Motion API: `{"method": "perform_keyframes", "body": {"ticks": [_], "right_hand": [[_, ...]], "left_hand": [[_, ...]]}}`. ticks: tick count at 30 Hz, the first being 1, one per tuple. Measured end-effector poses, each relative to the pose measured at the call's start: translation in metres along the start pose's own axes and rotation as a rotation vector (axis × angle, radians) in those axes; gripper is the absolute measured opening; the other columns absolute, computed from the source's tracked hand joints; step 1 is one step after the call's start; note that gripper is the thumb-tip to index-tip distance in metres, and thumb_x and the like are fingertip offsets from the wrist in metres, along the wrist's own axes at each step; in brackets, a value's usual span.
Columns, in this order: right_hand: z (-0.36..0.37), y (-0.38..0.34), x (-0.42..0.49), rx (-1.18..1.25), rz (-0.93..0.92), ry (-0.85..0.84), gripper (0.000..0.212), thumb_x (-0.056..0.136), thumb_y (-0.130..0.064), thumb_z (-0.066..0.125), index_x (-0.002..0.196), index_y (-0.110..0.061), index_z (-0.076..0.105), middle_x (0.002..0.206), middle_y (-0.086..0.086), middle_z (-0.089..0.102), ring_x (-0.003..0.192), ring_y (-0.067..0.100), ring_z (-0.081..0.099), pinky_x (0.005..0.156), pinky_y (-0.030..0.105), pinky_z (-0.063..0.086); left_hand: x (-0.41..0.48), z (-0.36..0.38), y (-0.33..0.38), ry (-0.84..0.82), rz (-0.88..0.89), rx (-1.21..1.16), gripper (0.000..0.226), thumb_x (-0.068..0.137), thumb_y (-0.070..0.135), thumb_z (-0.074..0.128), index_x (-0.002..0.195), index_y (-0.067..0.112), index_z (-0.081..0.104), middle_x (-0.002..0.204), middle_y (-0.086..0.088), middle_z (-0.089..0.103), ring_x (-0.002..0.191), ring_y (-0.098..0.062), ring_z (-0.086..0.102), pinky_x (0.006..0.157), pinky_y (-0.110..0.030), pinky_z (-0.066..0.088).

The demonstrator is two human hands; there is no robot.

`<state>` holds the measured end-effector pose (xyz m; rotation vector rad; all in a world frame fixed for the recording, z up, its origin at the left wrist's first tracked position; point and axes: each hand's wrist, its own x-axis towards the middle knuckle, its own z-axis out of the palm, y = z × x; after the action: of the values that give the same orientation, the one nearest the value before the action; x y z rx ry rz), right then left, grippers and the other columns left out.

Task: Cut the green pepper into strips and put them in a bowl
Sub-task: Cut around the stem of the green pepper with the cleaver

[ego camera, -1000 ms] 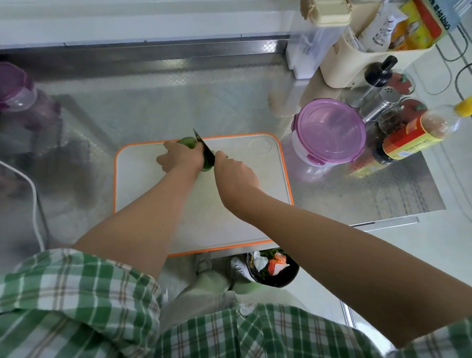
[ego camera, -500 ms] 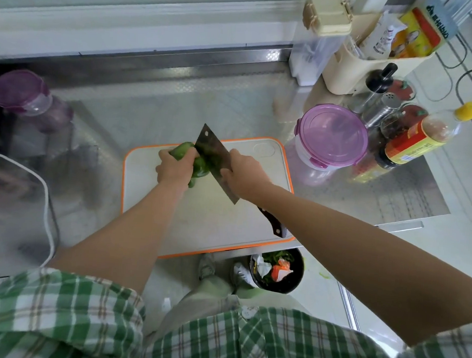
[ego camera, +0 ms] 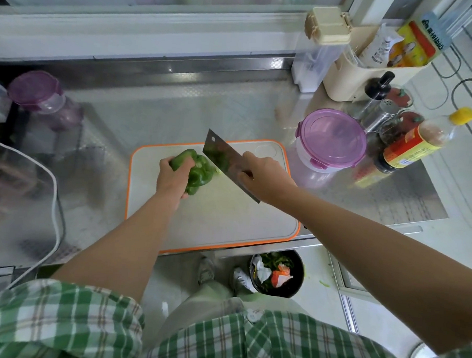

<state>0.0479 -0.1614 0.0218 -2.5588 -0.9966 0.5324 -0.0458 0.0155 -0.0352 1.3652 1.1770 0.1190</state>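
Observation:
A green pepper (ego camera: 199, 170) lies on the white cutting board with an orange rim (ego camera: 221, 222). My left hand (ego camera: 173, 179) grips the pepper from its left side. My right hand (ego camera: 265, 176) holds a cleaver (ego camera: 225, 159), its wide blade tilted flat-side up just right of the pepper, the tip pointing to the far left. The handle is hidden under my hand. No bowl for strips shows on the counter.
A purple-lidded container (ego camera: 331, 138) stands right of the board, with sauce bottles (ego camera: 420, 142) and a shaker behind it. A purple-lidded jar (ego camera: 39, 97) sits far left. A white cable (ego camera: 56, 196) crosses the left counter. A black waste bin (ego camera: 277, 274) stands on the floor below.
The cleaver went from edge-down in the pepper to lifted and tilted flat to the right. My left hand turned the pepper, which now shows more of its body.

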Motion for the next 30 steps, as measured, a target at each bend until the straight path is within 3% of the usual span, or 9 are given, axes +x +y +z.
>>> {"method": "perform_keyframes", "body": {"ticks": [5, 9, 14, 20, 24, 27, 30], "right_hand": [[0.004, 0.005, 0.000, 0.054, 0.119, -0.018, 0.012, 0.093, -0.017, 0.044, 0.090, -0.010, 0.036, 0.079, 0.017, 0.053, 0.069, 0.033, 0.046, 0.060, 0.036, 0.034], [0.009, -0.002, 0.000, 0.091, 0.065, -0.052, 0.012, 0.096, -0.022, 0.042, 0.092, -0.012, 0.036, 0.075, 0.009, 0.049, 0.064, 0.030, 0.043, 0.057, 0.032, 0.028], [0.021, -0.013, 0.015, 0.191, 0.093, 0.040, 0.011, 0.089, -0.014, 0.044, 0.082, -0.011, 0.036, 0.064, 0.007, 0.046, 0.063, 0.035, 0.043, 0.053, 0.035, 0.029], [0.016, -0.017, 0.018, 0.119, -0.048, 0.031, 0.020, 0.086, -0.024, 0.054, 0.079, -0.016, 0.038, 0.064, 0.008, 0.047, 0.065, 0.036, 0.045, 0.056, 0.038, 0.037], [0.014, -0.011, 0.016, 0.031, -0.085, 0.033, 0.015, 0.086, -0.026, 0.054, 0.081, -0.019, 0.043, 0.069, 0.013, 0.053, 0.067, 0.039, 0.049, 0.054, 0.034, 0.035], [0.012, -0.011, 0.015, -0.032, -0.105, 0.046, 0.013, 0.087, -0.024, 0.055, 0.089, -0.012, 0.052, 0.073, 0.018, 0.058, 0.069, 0.042, 0.051, 0.054, 0.034, 0.034], [0.006, -0.013, 0.015, -0.027, -0.088, 0.067, 0.013, 0.087, -0.024, 0.054, 0.088, -0.010, 0.053, 0.067, 0.011, 0.049, 0.066, 0.039, 0.047, 0.054, 0.034, 0.032]], "left_hand": [[-0.004, -0.007, -0.004, -0.024, -0.001, -0.053, 0.035, 0.091, 0.035, 0.058, 0.119, 0.024, 0.039, 0.116, -0.005, 0.051, 0.085, -0.015, 0.055, 0.061, -0.030, 0.047], [-0.003, -0.018, -0.008, -0.055, -0.053, -0.138, 0.037, 0.089, 0.030, 0.059, 0.120, 0.024, 0.040, 0.114, -0.004, 0.051, 0.096, -0.018, 0.056, 0.076, -0.038, 0.053], [-0.001, -0.031, -0.015, -0.045, -0.012, -0.180, 0.031, 0.090, 0.026, 0.057, 0.117, 0.022, 0.043, 0.103, 0.000, 0.054, 0.087, -0.015, 0.057, 0.062, -0.031, 0.044], [0.007, -0.034, -0.013, 0.037, -0.004, -0.196, 0.031, 0.088, 0.028, 0.061, 0.113, 0.021, 0.045, 0.108, -0.007, 0.057, 0.078, -0.016, 0.057, 0.045, -0.021, 0.036], [0.012, -0.033, -0.008, 0.076, 0.000, -0.134, 0.044, 0.076, 0.040, 0.066, 0.112, 0.025, 0.046, 0.124, -0.011, 0.055, 0.101, -0.027, 0.062, 0.040, -0.021, 0.042], [0.014, -0.028, -0.005, 0.087, 0.029, -0.034, 0.054, 0.071, 0.044, 0.066, 0.118, 0.025, 0.045, 0.130, -0.012, 0.046, 0.109, -0.030, 0.059, 0.051, -0.035, 0.057], [0.014, -0.021, -0.005, 0.153, 0.087, 0.000, 0.051, 0.081, 0.033, 0.068, 0.124, 0.021, 0.041, 0.130, -0.008, 0.035, 0.097, -0.021, 0.052, 0.068, -0.035, 0.057]]}}
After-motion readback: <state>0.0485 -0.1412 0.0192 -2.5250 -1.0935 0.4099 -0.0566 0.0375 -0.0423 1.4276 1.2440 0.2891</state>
